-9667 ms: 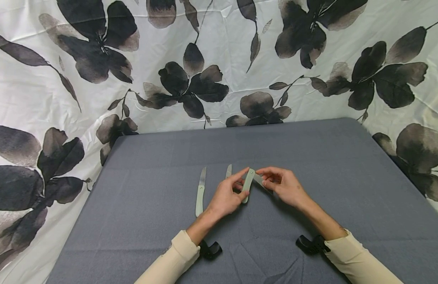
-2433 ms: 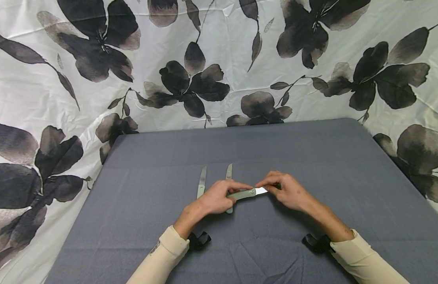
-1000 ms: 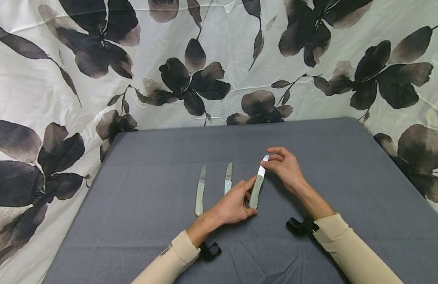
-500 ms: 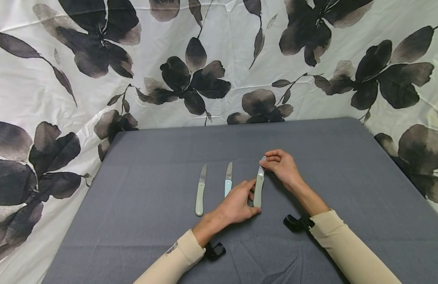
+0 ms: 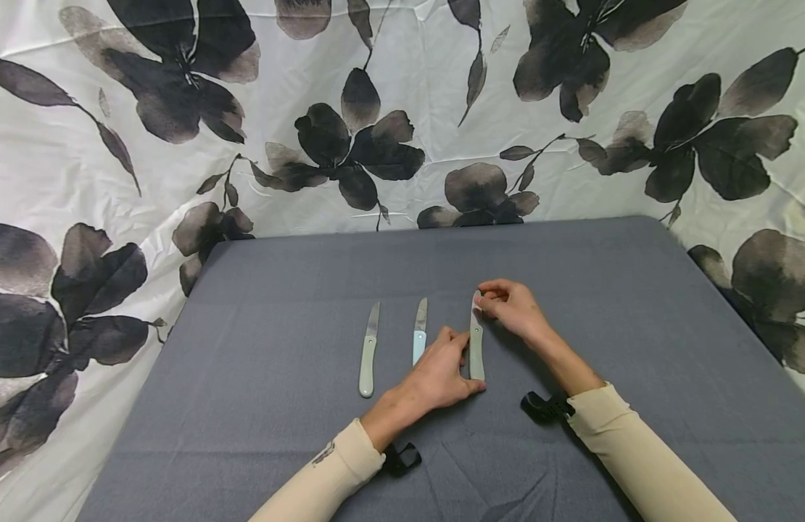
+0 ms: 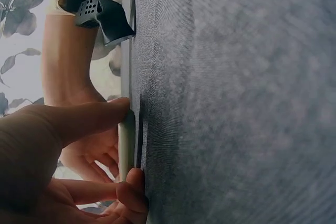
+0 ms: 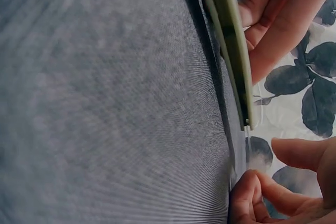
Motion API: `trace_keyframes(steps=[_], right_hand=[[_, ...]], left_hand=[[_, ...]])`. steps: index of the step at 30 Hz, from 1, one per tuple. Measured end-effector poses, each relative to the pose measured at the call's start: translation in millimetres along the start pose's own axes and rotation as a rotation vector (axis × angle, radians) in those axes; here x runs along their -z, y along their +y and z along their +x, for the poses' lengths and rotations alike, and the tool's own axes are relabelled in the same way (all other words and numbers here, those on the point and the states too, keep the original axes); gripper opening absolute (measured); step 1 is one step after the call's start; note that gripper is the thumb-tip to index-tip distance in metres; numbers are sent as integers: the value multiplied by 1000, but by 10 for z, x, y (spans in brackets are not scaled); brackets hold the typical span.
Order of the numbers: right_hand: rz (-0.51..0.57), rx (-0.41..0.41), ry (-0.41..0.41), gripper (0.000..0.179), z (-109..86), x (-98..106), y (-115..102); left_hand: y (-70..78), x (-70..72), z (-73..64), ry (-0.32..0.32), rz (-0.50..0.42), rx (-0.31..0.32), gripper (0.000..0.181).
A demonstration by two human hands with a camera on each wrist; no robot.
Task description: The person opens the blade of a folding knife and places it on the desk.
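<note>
A folding knife (image 5: 476, 351) with a sage-green handle lies unfolded at the right end of a row of three, blade pointing away. My left hand (image 5: 439, 371) holds its handle, thumb at the butt and fingertips along the left side; the left wrist view shows the handle (image 6: 126, 145) between thumb and fingers, close over the cloth. At the blade tip is my right hand (image 5: 516, 312). In the right wrist view its fingertips (image 7: 244, 184) rest on the cloth by the tip, with the thumb raised apart from the blade.
A second open knife (image 5: 368, 359) with a pale green handle lies at the row's left. Between them is a light-blue-handled knife (image 5: 420, 326), its lower end hidden by my left hand. Grey cloth (image 5: 298, 435) covers the table; a floral curtain (image 5: 402, 72) hangs behind.
The held knife's blade, earlier angled back from its handle, now stands straight out. Both hands have brought the knife down and slightly left, parallel to the others; the right thumb now stands off the blade.
</note>
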State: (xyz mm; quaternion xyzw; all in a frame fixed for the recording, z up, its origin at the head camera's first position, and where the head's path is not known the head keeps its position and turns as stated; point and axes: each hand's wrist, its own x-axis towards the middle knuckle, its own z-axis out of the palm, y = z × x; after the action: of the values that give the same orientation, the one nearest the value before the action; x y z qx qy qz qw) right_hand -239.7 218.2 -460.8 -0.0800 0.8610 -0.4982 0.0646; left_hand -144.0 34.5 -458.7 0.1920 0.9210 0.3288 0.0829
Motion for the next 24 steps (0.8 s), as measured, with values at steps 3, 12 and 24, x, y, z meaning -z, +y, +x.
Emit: trace_keyframes(steps=[3, 12, 24], right_hand=[[-42, -2, -7, 41, 7, -4, -11], [-176, 0, -29, 44, 11, -18, -49], [-266, 33, -19, 56, -144, 11, -70]], left_hand=[[5, -2, 14, -10, 22, 6, 80], [25, -10, 35, -45, 115, 18, 79], [-40, 176, -88, 107, 139, -60, 65]])
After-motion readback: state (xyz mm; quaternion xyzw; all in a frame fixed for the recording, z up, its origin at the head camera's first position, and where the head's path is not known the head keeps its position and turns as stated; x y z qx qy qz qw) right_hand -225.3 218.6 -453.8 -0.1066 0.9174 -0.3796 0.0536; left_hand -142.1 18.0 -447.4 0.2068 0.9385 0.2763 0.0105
